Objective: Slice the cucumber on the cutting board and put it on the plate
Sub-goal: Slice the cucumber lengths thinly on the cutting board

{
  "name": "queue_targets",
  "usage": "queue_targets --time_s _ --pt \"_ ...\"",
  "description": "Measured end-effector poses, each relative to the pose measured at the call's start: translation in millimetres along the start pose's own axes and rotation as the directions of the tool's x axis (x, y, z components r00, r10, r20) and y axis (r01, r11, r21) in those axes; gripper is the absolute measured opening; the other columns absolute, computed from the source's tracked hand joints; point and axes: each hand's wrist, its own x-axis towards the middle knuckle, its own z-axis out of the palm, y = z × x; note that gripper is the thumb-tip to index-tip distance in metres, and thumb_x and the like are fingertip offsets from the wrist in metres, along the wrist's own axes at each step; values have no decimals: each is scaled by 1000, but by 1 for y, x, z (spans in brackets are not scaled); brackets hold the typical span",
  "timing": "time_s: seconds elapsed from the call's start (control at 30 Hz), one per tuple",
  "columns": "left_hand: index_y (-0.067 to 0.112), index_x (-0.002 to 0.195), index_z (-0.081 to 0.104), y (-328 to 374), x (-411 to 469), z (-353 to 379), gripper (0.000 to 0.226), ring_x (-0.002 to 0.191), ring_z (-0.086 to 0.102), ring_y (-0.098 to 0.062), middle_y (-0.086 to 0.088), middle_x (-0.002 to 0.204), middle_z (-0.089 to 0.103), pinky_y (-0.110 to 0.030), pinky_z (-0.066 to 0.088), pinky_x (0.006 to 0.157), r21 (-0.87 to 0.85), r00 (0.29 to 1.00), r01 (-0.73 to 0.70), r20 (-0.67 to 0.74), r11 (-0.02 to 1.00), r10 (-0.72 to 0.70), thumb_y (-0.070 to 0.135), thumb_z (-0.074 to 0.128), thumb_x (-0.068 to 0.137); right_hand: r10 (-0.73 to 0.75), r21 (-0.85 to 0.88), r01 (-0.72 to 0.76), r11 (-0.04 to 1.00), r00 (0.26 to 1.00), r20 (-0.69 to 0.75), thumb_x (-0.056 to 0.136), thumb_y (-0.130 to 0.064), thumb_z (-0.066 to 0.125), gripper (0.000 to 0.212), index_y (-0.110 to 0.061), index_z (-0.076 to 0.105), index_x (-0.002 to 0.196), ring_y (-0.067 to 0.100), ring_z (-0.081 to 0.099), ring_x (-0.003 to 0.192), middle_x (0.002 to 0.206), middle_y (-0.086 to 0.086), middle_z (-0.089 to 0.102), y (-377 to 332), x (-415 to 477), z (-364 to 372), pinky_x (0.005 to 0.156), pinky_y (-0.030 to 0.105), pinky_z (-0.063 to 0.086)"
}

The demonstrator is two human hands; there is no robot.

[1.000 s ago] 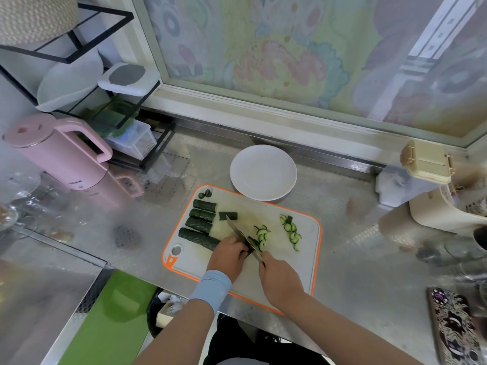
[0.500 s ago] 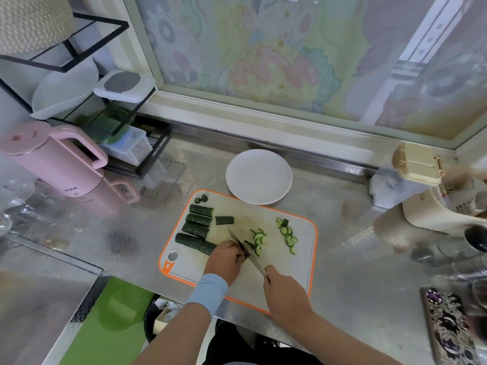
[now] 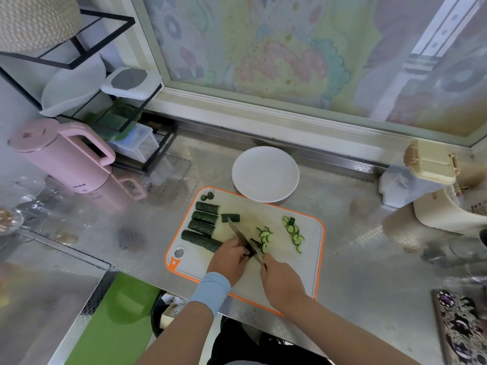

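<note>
Hiding cucumber, left hand; knife handle, right hand

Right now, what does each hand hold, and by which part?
Right hand grips the knife by its handle. Left hand holds a cucumber piece near its cut end, mostly hidden.

On your orange-edged white board, four dark cucumber lengths lie side by side at left; half-moon slices form two clusters further right. Your left hand holds a piece under the knife. The white plate sits just beyond the far edge.
</note>
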Motion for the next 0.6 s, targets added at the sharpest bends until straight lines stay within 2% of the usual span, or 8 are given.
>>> queue_targets --time_s 0.13,0.37,0.6 --pt "13 91 76 1 -1 0 13 93 60 -23 -2 98 67 -20 42 74 -7 1000 16 -13 1000 -16 11 66 81 -12 -15 12 1000 1000 -16 105 -29 32 16 -21 34 92 10 36 54 65 -6 41 5 -10 -1 46 24 18" --pt "16 98 74 4 0 -3 18 99 56 -19 2 105 66 -22 43 79 25 999 37 10 999 -37 17 60 87 -23 -33 22 999 999 -38 105 -31 31 18 -19 40 95 11 37 52 64 -4 44 13 -25 0 45 27 20" --pt "18 98 74 3 0 -3 18 98 56 -17 4 103 66 -23 45 79 24 999 47 11 999 -47 20 60 87 -8 -5 8 1000 1000 -5 105 -27 32 14 -20 36 94 11 37 53 64 -3 44 10 -17 7 45 27 19"
